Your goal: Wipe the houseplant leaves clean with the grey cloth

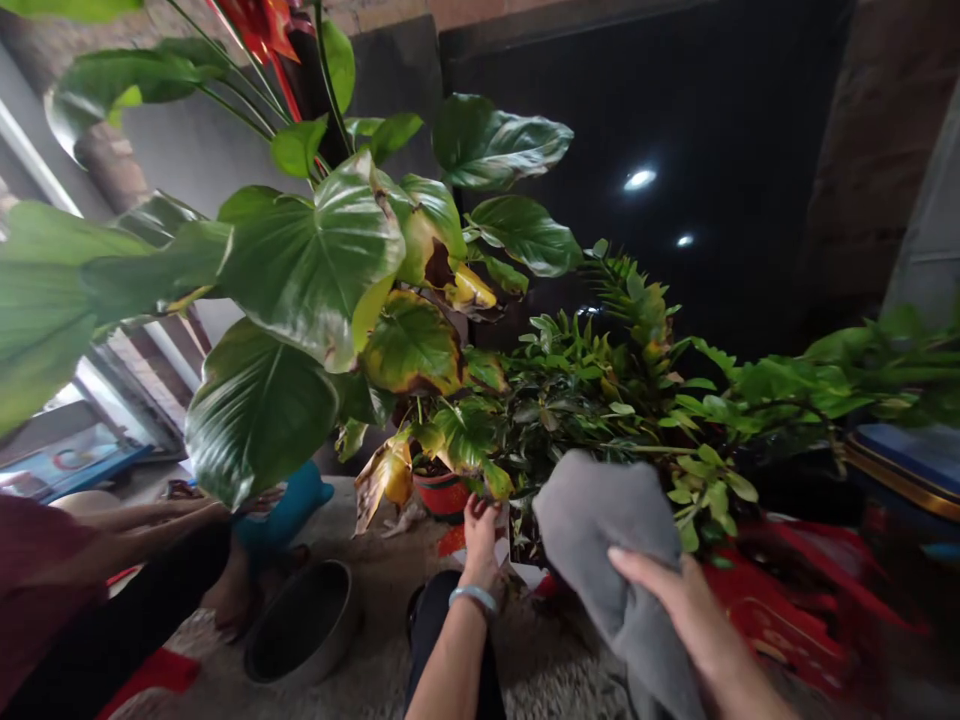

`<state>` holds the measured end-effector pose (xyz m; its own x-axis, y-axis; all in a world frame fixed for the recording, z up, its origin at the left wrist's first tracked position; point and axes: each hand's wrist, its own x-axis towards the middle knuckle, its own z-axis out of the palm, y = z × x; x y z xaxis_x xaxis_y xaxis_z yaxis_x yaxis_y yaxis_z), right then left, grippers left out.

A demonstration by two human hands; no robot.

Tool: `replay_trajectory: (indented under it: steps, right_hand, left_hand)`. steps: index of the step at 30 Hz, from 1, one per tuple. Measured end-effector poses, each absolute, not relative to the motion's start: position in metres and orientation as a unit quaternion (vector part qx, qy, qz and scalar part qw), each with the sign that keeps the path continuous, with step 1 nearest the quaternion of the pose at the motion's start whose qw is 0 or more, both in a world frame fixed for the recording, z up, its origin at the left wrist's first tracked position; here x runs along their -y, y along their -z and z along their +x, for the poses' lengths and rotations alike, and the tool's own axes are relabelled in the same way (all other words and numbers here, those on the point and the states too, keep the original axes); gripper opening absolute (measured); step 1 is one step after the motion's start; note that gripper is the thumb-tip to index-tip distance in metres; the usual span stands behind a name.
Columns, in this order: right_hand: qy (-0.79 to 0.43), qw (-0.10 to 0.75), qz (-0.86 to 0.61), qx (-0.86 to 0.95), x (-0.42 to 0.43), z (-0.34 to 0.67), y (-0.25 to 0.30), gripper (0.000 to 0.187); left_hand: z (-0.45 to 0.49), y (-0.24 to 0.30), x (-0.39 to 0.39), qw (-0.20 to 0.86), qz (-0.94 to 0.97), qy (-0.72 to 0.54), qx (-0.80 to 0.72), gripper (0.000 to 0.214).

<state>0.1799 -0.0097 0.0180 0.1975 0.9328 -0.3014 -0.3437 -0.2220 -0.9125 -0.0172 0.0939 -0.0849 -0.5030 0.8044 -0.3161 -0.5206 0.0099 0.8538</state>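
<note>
My right hand (667, 590) grips a grey cloth (607, 540), which bunches up above the thumb and hangs down below. My left hand (481, 535), with a pale bracelet (474, 598) at the wrist, reaches low beside a red flowerpot (442, 495). Its fingers are curled just under a yellow-green leaf (496, 480); what lies between them, if anything, is too small to tell. Close to that hand stands a pale-sided planter (526, 572). A large potted plant with broad green leaves (315, 250), some browned at the edges, rises above the red pot.
Bushy smaller plants (570, 400) spread rightward before a dark glossy panel (637, 120). Red bags (795, 610) lie at the right. At the left, another person's arm (142, 530) shows near a blue object (289, 510) and a dark basin (304, 620).
</note>
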Motion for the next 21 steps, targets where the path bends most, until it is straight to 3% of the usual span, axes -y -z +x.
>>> replay_trajectory:
  steps: [2, 5, 7, 11, 13, 17, 21]
  right_hand:
    - [-0.504, 0.621, -0.538, 0.266, -0.006, 0.189, -0.059, 0.053]
    - [-0.427, 0.696, -0.505, 0.28, -0.037, 0.184, -0.097, 0.056]
    - [-0.449, 0.674, -0.494, 0.316, -0.051, 0.168, -0.092, 0.049]
    - [-0.548, 0.496, -0.522, 0.425, -0.044, 0.138, -0.024, 0.032]
    - [-0.533, 0.454, -0.561, 0.442, -0.027, 0.135, 0.003, 0.032]
    - [-0.471, 0.456, -0.563, 0.503, -0.014, 0.148, -0.022, 0.036]
    - [-0.403, 0.554, -0.498, 0.532, -0.05, 0.145, -0.079, 0.03]
  left_hand:
    - [-0.026, 0.079, -0.105, 0.466, 0.114, -0.707, -0.519, 0.054]
    - [-0.03, 0.074, -0.116, 0.511, 0.148, -0.706, -0.467, 0.04]
    - [-0.028, 0.073, -0.118, 0.546, 0.173, -0.694, -0.436, 0.029]
    - [-0.023, 0.075, -0.113, 0.582, 0.205, -0.674, -0.406, 0.028]
    - [-0.024, 0.075, -0.108, 0.592, 0.211, -0.669, -0.397, 0.029]
    - [-0.025, 0.073, -0.101, 0.593, 0.214, -0.67, -0.391, 0.029]
    - [-0.021, 0.072, -0.098, 0.586, 0.217, -0.678, -0.387, 0.032]
